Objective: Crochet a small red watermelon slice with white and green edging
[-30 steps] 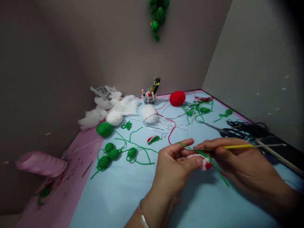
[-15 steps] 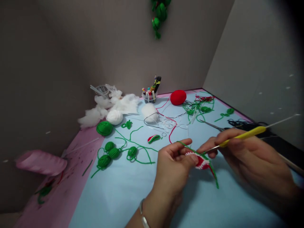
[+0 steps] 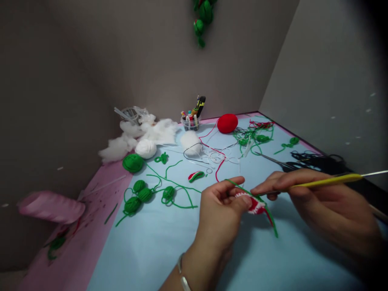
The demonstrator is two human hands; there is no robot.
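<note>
My left hand [image 3: 220, 212] pinches a small red crochet piece with a white and green edge [image 3: 256, 205] just above the light blue table mat [image 3: 157, 250]. A green yarn strand [image 3: 239, 188] runs over its forefinger, and a tail hangs down from the piece. My right hand [image 3: 318, 202] is closed on a yellow-handled crochet hook [image 3: 327, 180]. The hook's metal tip meets the top edge of the piece. A silver bracelet sits on my left wrist.
On the mat lie small green crocheted balls [image 3: 142, 196], a green yarn ball [image 3: 132, 163], a red yarn ball [image 3: 227, 123], white stuffing [image 3: 145, 135], a finished watermelon slice [image 3: 195, 176], scissors [image 3: 281, 162] and a cup of pens [image 3: 190, 120]. Walls close in behind and right.
My right hand swung the hook's handle up and then lowered it toward level, with the tip staying at the piece. My left hand turned the piece slightly.
</note>
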